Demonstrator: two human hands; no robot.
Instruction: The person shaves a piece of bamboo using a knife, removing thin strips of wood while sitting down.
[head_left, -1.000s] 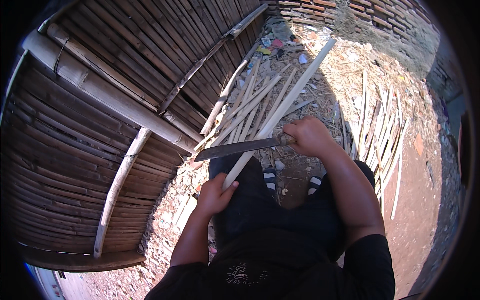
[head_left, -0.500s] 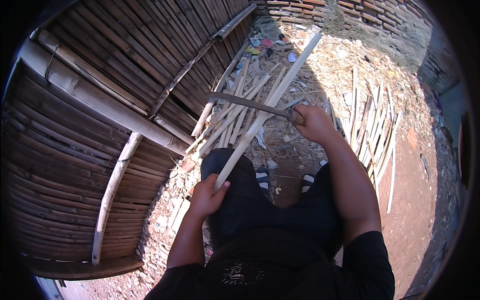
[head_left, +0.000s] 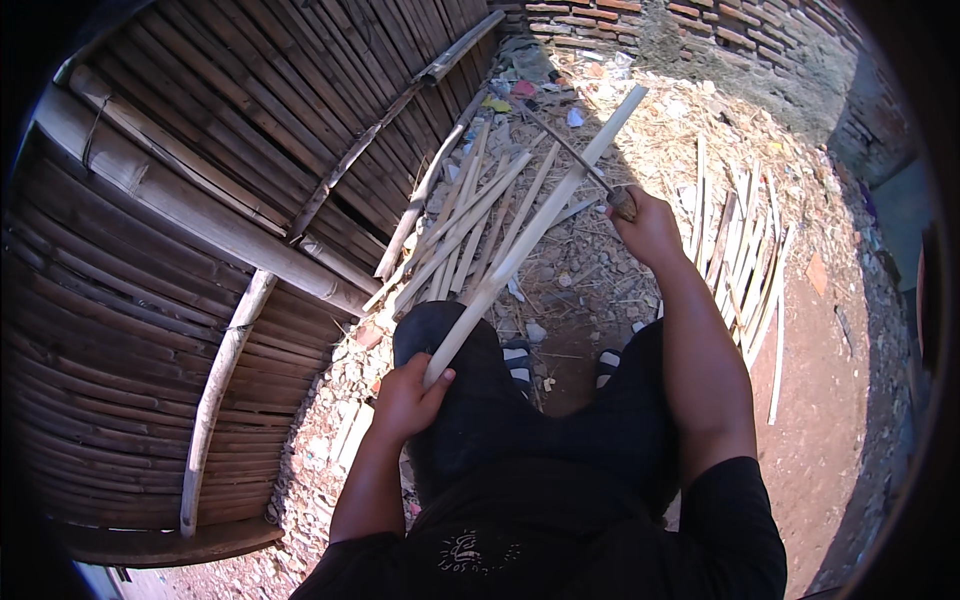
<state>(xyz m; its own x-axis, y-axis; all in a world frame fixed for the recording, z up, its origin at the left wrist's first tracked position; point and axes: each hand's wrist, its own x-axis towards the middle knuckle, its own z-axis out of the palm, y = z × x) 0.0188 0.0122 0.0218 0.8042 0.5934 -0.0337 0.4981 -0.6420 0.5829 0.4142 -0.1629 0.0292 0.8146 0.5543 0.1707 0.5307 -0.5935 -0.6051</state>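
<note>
A long pale bamboo strip (head_left: 521, 258) slants from lower left to upper right, away from me. My left hand (head_left: 406, 400) is closed around its near end, just over my left thigh. My right hand (head_left: 648, 232) grips the wooden handle of a machete (head_left: 596, 178). Its narrow blade crosses the strip toward the far end and points up and left. Seen nearly edge-on, the blade looks thin; I cannot tell how deep it touches the strip.
Several cut bamboo strips (head_left: 462, 222) lie on the ground ahead to the left, and another pile (head_left: 752, 262) lies at the right. A bamboo wall (head_left: 150, 290) rises on my left. A brick wall (head_left: 700, 30) stands at the far side. Rubble and straw litter the ground.
The machete has moved away from me along the strip, toward its far end. Its blade has turned from nearly crosswise to pointing up and left. My left hand keeps its hold.
</note>
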